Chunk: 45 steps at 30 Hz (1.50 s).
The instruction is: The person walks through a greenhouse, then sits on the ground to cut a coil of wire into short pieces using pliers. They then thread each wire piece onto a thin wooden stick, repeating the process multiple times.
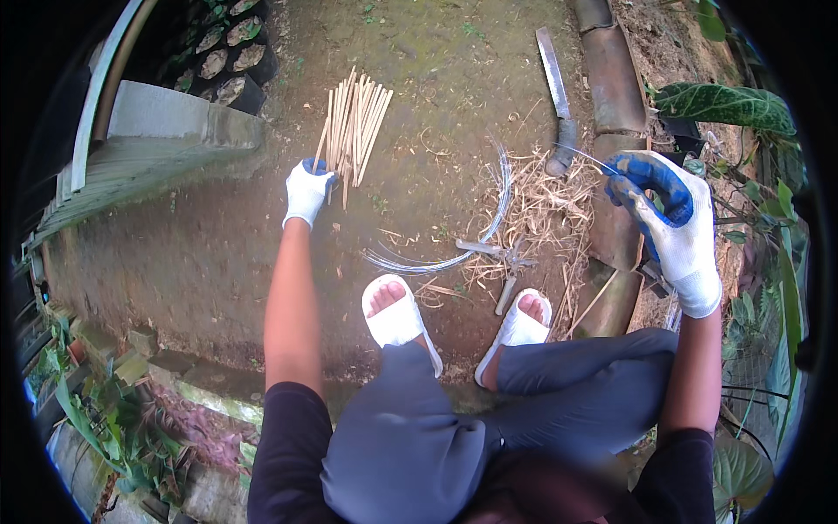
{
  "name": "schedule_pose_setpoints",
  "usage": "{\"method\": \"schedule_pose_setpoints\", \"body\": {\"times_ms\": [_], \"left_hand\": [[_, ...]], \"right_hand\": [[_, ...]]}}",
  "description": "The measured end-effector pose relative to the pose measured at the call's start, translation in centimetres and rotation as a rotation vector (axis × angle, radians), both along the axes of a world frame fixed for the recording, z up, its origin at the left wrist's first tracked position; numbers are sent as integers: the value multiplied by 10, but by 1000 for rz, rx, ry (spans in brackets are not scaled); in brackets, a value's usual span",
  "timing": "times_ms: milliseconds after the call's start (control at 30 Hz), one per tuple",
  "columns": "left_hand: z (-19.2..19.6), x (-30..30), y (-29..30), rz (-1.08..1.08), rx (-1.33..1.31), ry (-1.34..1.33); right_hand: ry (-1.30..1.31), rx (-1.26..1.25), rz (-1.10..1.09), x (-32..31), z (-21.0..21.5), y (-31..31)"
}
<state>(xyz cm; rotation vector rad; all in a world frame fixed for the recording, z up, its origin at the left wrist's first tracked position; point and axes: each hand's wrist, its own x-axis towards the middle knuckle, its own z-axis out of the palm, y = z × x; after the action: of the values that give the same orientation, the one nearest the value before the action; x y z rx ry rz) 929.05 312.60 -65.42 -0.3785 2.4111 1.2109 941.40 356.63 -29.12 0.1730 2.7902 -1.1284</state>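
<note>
My left hand (pixel 307 192), in a white glove with a blue palm, is at the lower left of a pile of thin pale wooden sticks (pixel 360 122) on the ground. Its fingers are closed around one stick at the pile's edge. Raised at the right, my right hand (pixel 668 205), in a matching dirt-marked glove, pinches a thin wire (pixel 583 154) between thumb and fingers. The wire's free end points left. Between my hands, a curved bunch of silvery wires (pixel 499 214) lies on the ground, with pliers (pixel 502 255) across its lower part.
A machete (pixel 553 83) with a dark handle lies at the far right by a row of clay tiles (pixel 615 79). Wood shavings (pixel 548 205) are heaped below it. A concrete step (pixel 175 118) and dark plant bags (pixel 249 57) stand at the left. My sandalled feet are near the pliers.
</note>
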Motion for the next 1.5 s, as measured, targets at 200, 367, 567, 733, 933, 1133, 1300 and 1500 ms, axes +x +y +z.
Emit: {"method": "schedule_pose_setpoints", "body": {"times_ms": [200, 367, 567, 733, 933, 1133, 1300, 1500], "left_hand": [[4, 39, -13, -3, 209, -148], [-6, 18, -23, 425, 373, -17], [-9, -65, -10, 296, 113, -67], [-2, -94, -4, 147, -21, -162], [-7, -106, -4, -22, -239, -114], [-21, -111, -6, 19, -131, -190], [-14, -102, 1, -11, -210, -128], [-13, -93, 0, 89, -133, -61]], "right_hand": [[-36, 26, -22, 1, -1, 3], [-25, -42, -14, 1, -8, -2], [-19, -43, 7, -3, -12, -14], [-32, 33, 77, -6, -10, -20], [-46, 67, 98, -7, -11, -21], [-59, 52, 119, -7, -13, -15], [-54, 48, 148, -8, -15, -17], [-89, -37, 123, -9, -14, -18]]}}
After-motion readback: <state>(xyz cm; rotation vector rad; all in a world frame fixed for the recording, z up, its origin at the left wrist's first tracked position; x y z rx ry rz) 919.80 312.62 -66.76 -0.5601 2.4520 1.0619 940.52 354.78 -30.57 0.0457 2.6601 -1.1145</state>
